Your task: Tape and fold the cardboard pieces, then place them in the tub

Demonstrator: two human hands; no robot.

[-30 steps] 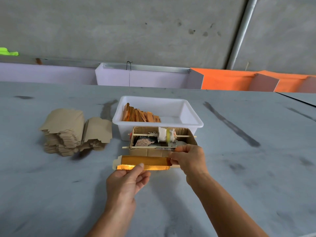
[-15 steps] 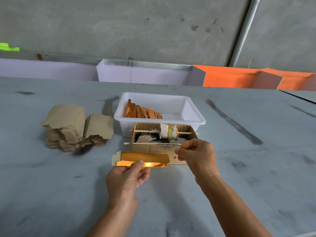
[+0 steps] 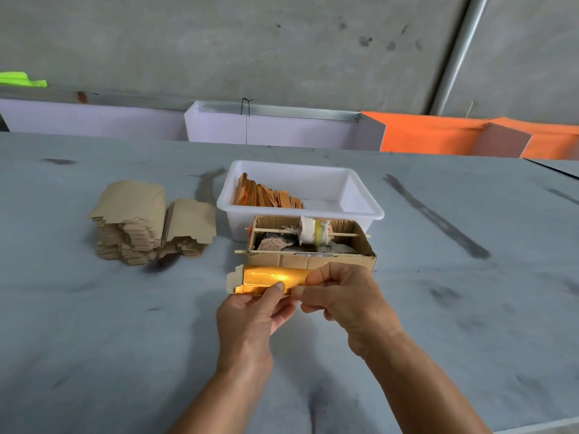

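Concrete wall behind, grey table (image 3: 94, 339) running wide in front of me. Only one view, head cam.

Both my hands are on the gold-faced cardboard piece (image 3: 269, 277), held just above the table near the middle, right in front of the cardboard tape jig (image 3: 308, 242). Left hand (image 3: 250, 317) pinches the near edge, thumb on top, fingers curled under. Right hand (image 3: 341, 296) pinches the right end, thumb and fingers closed round it. The piece's left end with the notched tab sticks out free.

White tub (image 3: 360, 211) sits directly behind the jig, touching or nearly so; folded orange pieces (image 3: 266, 194) lean in a row in its left half, right half open. Stack of flat brown blanks (image 3: 141, 223) sits well left of the tub.

Step in hand, my read: tape is down, fold comes next. To do it well: keep the left thumb as the anchor on the seam, roll the right end over along the crease, press flat before letting go so the tape doesn't lift.

Clearance: jig is just beyond my knuckles, so fold toward me, not away. Path to the tub goes up and over the jig; drop into the open right half. Table's near edge shows at lower right, well clear. Plenty of open table on both sides.
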